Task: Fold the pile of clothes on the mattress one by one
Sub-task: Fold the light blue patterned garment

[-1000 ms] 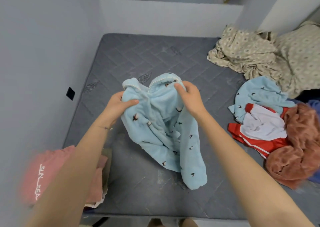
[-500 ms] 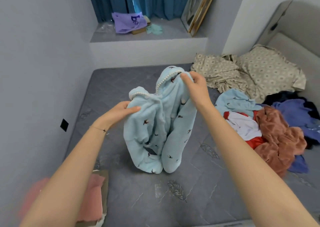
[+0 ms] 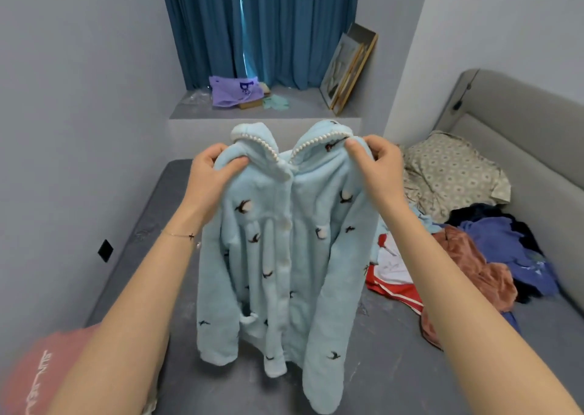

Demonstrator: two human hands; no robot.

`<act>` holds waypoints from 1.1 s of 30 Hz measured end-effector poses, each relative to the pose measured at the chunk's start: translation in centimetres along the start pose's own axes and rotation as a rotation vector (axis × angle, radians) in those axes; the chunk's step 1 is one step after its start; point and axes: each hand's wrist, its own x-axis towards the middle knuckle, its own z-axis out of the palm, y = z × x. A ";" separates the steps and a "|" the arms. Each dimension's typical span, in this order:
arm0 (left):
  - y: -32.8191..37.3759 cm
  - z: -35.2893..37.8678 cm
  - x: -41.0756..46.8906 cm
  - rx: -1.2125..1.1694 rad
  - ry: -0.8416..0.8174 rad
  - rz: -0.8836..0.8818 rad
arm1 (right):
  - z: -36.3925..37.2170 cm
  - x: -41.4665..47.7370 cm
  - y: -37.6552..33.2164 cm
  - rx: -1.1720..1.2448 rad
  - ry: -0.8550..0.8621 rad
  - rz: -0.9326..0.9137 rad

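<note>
Left hand (image 3: 211, 174) and right hand (image 3: 376, 165) pinch blue fleece top (image 3: 284, 250) at shoulders, hanging above mattress (image 3: 395, 367); clothes pile (image 3: 474, 263) right of it.

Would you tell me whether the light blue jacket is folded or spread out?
Spread out: the left hand and right hand hold the jacket up by its shoulders, sleeves hanging down.

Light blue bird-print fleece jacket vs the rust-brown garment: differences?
The light blue fleece jacket hangs full length, gripped at its shoulders by left hand and right hand; the rust-brown garment lies crumpled on the grey mattress. The jacket carries bird motifs; the garment looks plain. Both unfolded.
</note>
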 end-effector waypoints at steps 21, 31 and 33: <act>-33.9 4.0 3.4 0.409 -0.260 -0.547 | 11.7 -5.8 33.4 -0.587 -0.314 0.567; -48.1 7.8 2.3 0.721 -0.470 -0.386 | 15.3 -8.2 44.0 -0.808 -0.412 0.582; -49.2 8.7 1.8 0.709 -0.491 -0.386 | 15.1 -9.1 45.2 -0.813 -0.434 0.607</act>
